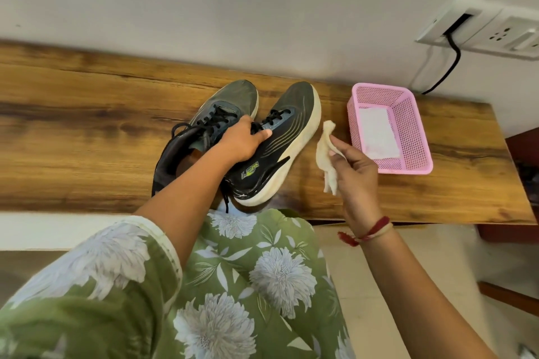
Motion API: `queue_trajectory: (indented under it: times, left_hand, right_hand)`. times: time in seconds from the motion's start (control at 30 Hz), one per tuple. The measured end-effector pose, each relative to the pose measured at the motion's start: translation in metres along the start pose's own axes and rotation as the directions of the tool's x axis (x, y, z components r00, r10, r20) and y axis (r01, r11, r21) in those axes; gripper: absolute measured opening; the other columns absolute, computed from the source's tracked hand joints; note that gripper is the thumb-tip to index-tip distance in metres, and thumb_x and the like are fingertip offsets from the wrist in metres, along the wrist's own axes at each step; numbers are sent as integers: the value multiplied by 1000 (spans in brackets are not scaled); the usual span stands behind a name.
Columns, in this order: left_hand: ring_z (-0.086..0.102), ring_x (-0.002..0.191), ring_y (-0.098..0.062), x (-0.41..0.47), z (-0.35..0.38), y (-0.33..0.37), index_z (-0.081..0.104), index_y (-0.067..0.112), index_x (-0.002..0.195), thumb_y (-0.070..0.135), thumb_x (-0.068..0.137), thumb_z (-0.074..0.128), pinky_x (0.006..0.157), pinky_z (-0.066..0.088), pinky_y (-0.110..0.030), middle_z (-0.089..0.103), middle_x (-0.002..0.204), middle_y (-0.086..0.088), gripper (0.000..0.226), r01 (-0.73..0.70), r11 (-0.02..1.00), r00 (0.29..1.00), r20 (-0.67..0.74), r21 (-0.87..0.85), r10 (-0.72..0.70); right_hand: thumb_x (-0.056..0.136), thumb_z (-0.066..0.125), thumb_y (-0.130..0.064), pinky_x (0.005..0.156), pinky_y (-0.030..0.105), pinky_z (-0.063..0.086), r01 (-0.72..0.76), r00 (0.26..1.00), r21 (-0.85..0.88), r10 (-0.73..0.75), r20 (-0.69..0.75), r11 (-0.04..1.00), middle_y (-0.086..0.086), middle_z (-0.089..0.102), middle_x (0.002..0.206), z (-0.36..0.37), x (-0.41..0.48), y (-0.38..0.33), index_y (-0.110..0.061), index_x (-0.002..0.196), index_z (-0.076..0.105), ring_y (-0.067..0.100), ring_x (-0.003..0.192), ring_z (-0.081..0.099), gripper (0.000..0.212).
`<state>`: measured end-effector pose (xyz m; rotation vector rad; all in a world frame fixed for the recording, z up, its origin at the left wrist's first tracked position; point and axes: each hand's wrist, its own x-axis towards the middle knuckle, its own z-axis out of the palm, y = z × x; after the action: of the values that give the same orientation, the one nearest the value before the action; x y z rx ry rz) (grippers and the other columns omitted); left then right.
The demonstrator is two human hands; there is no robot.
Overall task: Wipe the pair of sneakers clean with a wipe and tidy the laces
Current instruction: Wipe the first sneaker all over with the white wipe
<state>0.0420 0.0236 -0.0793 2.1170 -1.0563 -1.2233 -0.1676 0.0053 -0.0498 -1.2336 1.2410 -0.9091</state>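
Our left hand point(240, 143) gripped one sneaker point(291, 114) at the laces point(274, 117), tilted on the table point(87, 125). Our right hand point(357, 172) pinched the wipe point(325, 151) just beside its white sole point(294, 163). We figured: brace firm, wipe along the sole, heel to toe.

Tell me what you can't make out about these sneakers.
Head view:
tongue of right sneaker: under left hand.
its side logo: too small to read.
opening of left sneaker: mostly behind left forearm.
white sheet in basket: blurred, unclear what it is.
folds of wipe: crumpled in right hand.
wall socket: cut off by right edge.
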Motion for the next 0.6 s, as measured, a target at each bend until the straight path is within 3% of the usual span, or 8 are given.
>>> queue_trajectory:
  times: [0.07,0.13,0.17,0.23,0.37,0.43,0.53,0.6]
  left_hand:
    - [50,110,-33,-1,2,0,40,8,122,45,94,50,79,37,-34,52,125,-15,48,-2,1000,1000,-14,-1,2]
    - [51,110,-33,-2,3,0,40,7,121,45,94,49,80,37,-34,52,125,-16,47,0,1000,1000,-17,2,0]
    - [50,111,-33,-2,2,0,40,7,121,45,94,49,80,37,-34,51,125,-16,47,1,1000,1000,-19,5,-1]
    - [50,113,-33,-2,2,0,40,7,121,45,94,49,81,36,-33,51,127,-16,47,4,1000,1000,-21,13,-3]
    - [50,113,-33,-1,1,-1,41,7,121,45,94,50,85,38,-35,51,126,-15,47,4,1000,1000,-16,11,-3]
    - [50,111,-32,-1,1,-2,41,7,120,45,94,50,87,40,-37,52,124,-15,47,7,1000,1000,-9,-1,-7]
    - [50,111,-33,-1,0,-1,41,7,120,45,94,50,90,41,-39,52,124,-15,47,14,1000,1000,-7,1,-14]
    - [49,113,-33,-1,0,-1,41,7,121,45,94,50,91,40,-38,51,126,-15,48,17,1000,1000,-7,1,-17]
  right_hand:
    - [87,52,3,91,28,50,329,943,-322,-288,169,888,0,65,117,-3,-6,6,-21,117,61,8,105,61,39]
    - [86,46,-6,84,26,53,702,713,-525,-486,506,482,-6,63,121,-9,-12,16,-23,121,60,9,102,63,41]
    - [87,44,-11,75,27,55,795,604,-522,-474,641,309,-7,62,123,-10,-14,23,-24,122,60,10,95,66,42]
    - [90,47,-12,59,28,55,882,466,-452,-394,793,133,-8,58,128,-10,-16,37,-25,127,56,13,82,68,40]
    - [86,63,-10,51,27,53,957,243,-280,-317,917,-73,-9,49,137,-16,-8,53,-24,135,45,14,71,65,54]
    - [86,63,-8,50,27,53,946,268,-311,-328,906,-87,-9,51,135,-19,5,49,-24,133,49,14,69,64,51]
    - [83,66,-7,54,31,55,902,413,-428,-404,816,57,-9,47,135,-13,9,47,-25,129,53,19,72,68,51]
    - [83,65,-8,57,25,54,939,330,-341,-388,860,43,-9,49,133,-9,-6,48,-24,127,56,15,75,69,47]
